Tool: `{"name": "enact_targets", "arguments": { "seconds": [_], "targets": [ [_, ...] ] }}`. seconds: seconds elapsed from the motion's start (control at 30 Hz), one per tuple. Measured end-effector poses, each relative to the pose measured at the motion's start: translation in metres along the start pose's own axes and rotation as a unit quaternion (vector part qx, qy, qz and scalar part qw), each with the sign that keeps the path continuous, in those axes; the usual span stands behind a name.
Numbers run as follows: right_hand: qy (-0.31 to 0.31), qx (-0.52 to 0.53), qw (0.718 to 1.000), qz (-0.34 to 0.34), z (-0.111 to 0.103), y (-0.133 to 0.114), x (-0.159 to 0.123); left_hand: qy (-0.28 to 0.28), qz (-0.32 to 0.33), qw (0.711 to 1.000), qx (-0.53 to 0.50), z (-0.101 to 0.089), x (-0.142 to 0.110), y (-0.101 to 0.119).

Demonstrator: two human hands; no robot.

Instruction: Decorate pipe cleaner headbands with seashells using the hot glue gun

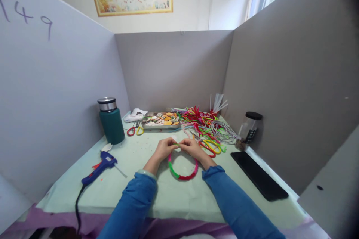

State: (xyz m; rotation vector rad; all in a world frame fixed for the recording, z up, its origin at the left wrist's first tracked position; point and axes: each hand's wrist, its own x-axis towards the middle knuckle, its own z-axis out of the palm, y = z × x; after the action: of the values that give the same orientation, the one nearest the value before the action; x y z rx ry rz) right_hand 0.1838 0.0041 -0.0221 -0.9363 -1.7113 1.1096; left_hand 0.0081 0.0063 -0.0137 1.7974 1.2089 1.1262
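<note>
Three partitions (174, 69) around pale-green tabletop (174, 203)

1. Ring (187, 177): round, wrapped in colour blocks. From here: pink up both sides, green near left, red along near edge.
2. Far part of ring hidden behind left hand (166, 147) and right hand (192, 148).
3. Green strand (177, 145): thin, short length visible, pinched between both hands' fingertips. Can't tell if attached.

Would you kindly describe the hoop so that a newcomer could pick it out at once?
Find the pale green tabletop, then the left hand and right hand close together near its middle. The hoop curves just below them. Unlike the tangled strands behind, it is a neat round band: red at the bottom, green at lower left, pink up both sides.
</note>
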Motion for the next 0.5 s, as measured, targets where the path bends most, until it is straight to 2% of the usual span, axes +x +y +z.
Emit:
{"name": "enact_targets", "arguments": {
  "seconds": [0.37, 0.5],
  "targets": [
    [-0.012, 0.009, 1.000, -0.003, 0.0012, -0.0003, 0.0004, 0.010, -0.055, 0.998, -0.022, 0.0030, 0.0025, -0.0030],
    [-0.006, -0.023, 1.000, -0.010, 0.0015, -0.0006, 0.0006, 0.010, -0.040, 0.999, -0.022, 0.0033, 0.0023, -0.0028]
  ]
}}
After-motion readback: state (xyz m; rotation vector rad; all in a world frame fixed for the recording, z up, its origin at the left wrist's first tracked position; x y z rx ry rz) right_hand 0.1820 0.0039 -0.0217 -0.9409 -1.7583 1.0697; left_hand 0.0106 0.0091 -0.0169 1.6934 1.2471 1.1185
